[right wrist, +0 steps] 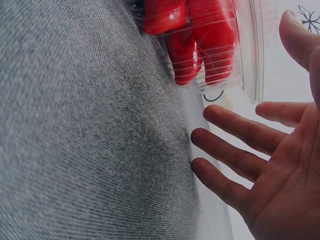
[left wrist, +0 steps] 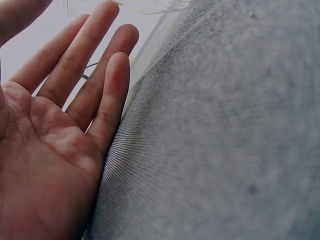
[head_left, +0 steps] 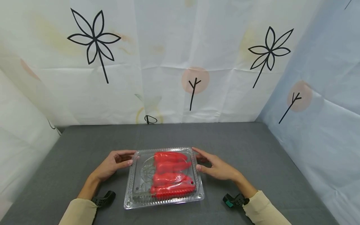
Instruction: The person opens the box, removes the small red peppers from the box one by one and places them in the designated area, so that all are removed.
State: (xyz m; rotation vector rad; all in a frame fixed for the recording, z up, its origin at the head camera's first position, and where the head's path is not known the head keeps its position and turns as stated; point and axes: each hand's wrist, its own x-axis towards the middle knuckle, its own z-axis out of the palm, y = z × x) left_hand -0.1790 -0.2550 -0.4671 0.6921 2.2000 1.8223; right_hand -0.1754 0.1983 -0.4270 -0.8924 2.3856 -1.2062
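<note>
A clear plastic clamshell box (head_left: 164, 176) lies flat on the grey table (head_left: 253, 150), near the middle of its near half, with its lid down. Inside it several red peppers (head_left: 170, 175) lie side by side, their long sides running left to right. The left hand (head_left: 112, 164) rests at the box's far left corner with its fingers straight and relaxed, thumb and fingertips at the rim; whether they press on the plastic cannot be told. The right hand (head_left: 216, 167) flanks the far right corner the same way, fingers spread and extended, holding nothing. The two hands are apart, one on each side of the box. Both sleeves are cream-coloured.
</note>
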